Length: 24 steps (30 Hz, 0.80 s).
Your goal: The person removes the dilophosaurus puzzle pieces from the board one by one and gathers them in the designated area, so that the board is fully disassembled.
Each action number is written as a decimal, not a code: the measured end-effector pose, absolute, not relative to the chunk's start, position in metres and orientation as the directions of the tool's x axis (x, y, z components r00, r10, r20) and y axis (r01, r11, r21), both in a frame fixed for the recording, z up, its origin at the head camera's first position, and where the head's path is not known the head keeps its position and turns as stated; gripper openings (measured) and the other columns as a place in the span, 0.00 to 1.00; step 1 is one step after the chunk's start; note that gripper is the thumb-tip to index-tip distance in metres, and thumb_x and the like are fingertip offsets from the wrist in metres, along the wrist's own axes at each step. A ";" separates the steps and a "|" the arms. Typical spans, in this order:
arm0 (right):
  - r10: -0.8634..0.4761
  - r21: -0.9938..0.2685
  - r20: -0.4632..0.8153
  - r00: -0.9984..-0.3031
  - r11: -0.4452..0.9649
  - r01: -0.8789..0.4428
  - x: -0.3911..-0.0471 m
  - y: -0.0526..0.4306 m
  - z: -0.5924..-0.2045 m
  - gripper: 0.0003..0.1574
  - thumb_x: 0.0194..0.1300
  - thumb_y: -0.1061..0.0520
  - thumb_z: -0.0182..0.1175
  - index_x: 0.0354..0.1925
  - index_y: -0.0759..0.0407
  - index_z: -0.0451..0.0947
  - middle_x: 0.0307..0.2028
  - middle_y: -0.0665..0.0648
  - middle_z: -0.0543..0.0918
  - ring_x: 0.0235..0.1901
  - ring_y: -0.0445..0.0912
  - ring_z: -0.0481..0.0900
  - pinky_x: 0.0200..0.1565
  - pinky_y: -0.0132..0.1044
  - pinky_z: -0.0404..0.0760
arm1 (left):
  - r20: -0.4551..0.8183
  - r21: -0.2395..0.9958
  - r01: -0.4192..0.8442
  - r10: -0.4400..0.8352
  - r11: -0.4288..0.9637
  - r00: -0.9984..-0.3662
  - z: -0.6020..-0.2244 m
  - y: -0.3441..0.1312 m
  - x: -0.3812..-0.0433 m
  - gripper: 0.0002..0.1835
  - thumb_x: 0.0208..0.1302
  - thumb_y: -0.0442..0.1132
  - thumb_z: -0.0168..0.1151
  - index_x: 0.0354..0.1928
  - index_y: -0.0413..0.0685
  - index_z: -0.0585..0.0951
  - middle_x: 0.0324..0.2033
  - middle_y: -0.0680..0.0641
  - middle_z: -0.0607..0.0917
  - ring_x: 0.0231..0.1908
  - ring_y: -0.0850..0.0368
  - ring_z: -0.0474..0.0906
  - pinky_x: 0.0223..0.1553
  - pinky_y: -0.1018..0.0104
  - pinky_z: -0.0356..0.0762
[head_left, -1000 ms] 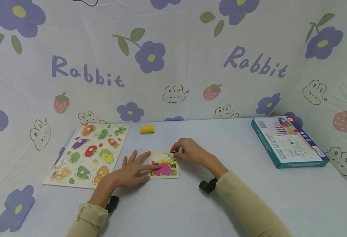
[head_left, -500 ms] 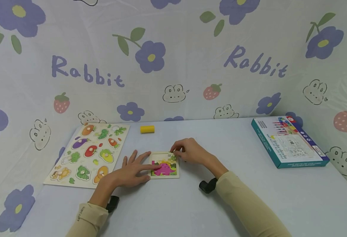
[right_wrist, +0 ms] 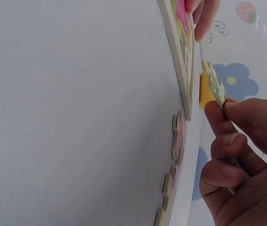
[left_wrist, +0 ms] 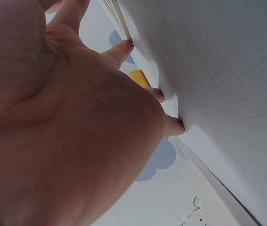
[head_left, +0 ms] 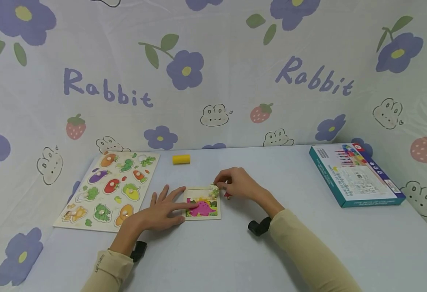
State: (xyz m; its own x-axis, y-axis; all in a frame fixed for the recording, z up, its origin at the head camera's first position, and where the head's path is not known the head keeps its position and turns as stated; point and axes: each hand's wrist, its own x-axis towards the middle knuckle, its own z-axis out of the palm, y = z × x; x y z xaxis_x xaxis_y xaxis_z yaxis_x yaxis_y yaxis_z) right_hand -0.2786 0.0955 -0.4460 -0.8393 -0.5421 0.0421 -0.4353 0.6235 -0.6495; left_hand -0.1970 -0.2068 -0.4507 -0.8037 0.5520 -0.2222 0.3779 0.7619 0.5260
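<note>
My right grip (head_left: 240,183) has shifted, pinching a piece (right_wrist: 213,83) at the puzzle's (head_left: 203,218) far-right corner; my left grip (head_left: 162,211) lies spread.

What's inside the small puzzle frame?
Inside the puzzle frame is a pink dinosaur picture. The left hand covers part of it; what's beneath the hand can't be seen. In the head view, the piece in the right hand hides part of the frame's upper right.
</note>
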 end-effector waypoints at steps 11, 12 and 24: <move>-0.490 -0.678 0.020 -0.871 0.634 -0.372 -0.276 0.117 -0.443 0.09 0.76 0.57 0.63 0.48 0.52 0.89 0.46 0.52 0.91 0.39 0.44 0.80 0.46 0.35 0.80 | -0.222 0.521 0.378 0.549 0.765 -0.806 -0.453 -0.208 -0.198 0.26 0.79 0.48 0.56 0.76 0.72 0.74 0.87 0.42 0.47 0.83 0.22 0.27 0.74 0.15 0.25; -0.486 -0.678 0.019 -0.874 0.636 -0.368 -0.276 0.120 -0.443 0.09 0.76 0.57 0.63 0.48 0.52 0.89 0.45 0.52 0.91 0.39 0.44 0.79 0.45 0.36 0.79 | -0.219 0.521 0.379 0.549 0.765 -0.806 -0.453 -0.208 -0.197 0.26 0.79 0.48 0.56 0.76 0.72 0.74 0.86 0.42 0.47 0.83 0.22 0.27 0.74 0.15 0.25; -0.437 -0.683 0.029 -0.899 0.648 -0.337 -0.273 0.164 -0.445 0.09 0.74 0.60 0.64 0.46 0.51 0.90 0.46 0.53 0.92 0.47 0.46 0.85 0.57 0.46 0.85 | -0.210 0.513 0.387 0.550 0.766 -0.808 -0.456 -0.208 -0.198 0.26 0.78 0.48 0.57 0.75 0.72 0.74 0.87 0.42 0.47 0.83 0.23 0.27 0.74 0.16 0.25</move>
State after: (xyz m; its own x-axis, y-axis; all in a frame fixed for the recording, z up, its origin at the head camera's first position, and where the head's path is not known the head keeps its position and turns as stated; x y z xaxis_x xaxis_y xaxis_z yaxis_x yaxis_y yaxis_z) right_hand -0.2725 0.1644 -0.4453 -0.8989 -0.4371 0.0288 -0.3369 0.6478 -0.6833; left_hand -0.1981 -0.2084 -0.4558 -0.8084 0.5498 -0.2102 0.3873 0.7659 0.5132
